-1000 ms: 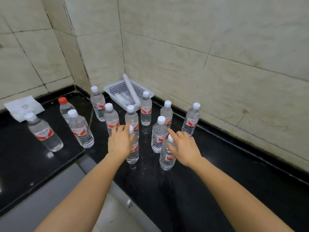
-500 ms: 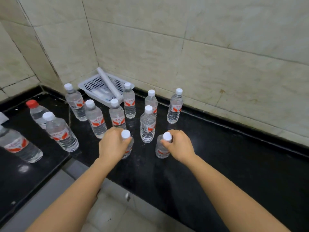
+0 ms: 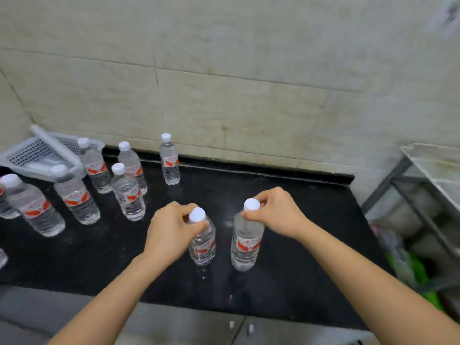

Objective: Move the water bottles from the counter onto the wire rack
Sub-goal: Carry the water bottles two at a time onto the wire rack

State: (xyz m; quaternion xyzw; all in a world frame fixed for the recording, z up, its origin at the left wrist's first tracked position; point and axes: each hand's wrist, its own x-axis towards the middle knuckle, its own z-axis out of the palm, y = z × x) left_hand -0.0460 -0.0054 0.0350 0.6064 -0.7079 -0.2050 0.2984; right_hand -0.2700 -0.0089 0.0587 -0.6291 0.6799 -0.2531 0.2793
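My left hand [image 3: 170, 231] grips the neck of a clear water bottle [image 3: 202, 245] with a white cap and red label. My right hand [image 3: 276, 211] grips the neck of a second bottle [image 3: 245, 247] just to its right. Both bottles hang upright a little above the black counter [image 3: 286, 220]. Several more bottles stand on the counter to the left, the nearest one [image 3: 128, 195] and a lone one [image 3: 169, 160] near the wall. The wire rack [image 3: 433, 170] shows at the right edge, beyond the counter's end.
A white perforated plastic basket [image 3: 32, 155] leans in the back left corner. Tiled wall runs behind the counter. Below the rack lie green and pale bags [image 3: 413, 267]. Cabinet fronts [image 3: 189, 324] sit under the counter's front edge.
Both hands closed on the two front bottles and lifted them, carrying them rightward. The view has swung right, bringing the wire rack into sight.
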